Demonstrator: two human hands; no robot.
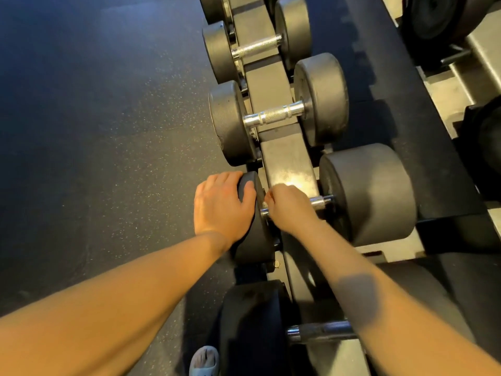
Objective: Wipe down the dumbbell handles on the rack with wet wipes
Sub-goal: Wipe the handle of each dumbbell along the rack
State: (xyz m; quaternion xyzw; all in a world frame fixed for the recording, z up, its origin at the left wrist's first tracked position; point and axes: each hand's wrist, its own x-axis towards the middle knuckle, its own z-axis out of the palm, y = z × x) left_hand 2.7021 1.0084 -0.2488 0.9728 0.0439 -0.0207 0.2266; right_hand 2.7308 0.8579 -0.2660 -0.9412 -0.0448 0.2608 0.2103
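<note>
- Speckled gym floor [95,131] lies left of the rack [290,158].
- My left hand [219,207] grips the dumbbell head [257,240], steadying it.
- My right hand [290,207] clasps the handle [321,203]; any wipe is hidden. I should twist along the whole knurling.

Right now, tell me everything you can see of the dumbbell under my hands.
The dumbbell lies level across the rack. Two round, matte dark heads, rubber by the look, flank a knurled chrome grip. The left hand holds the left head; the right hand wraps the grip, hiding most of it.
</note>
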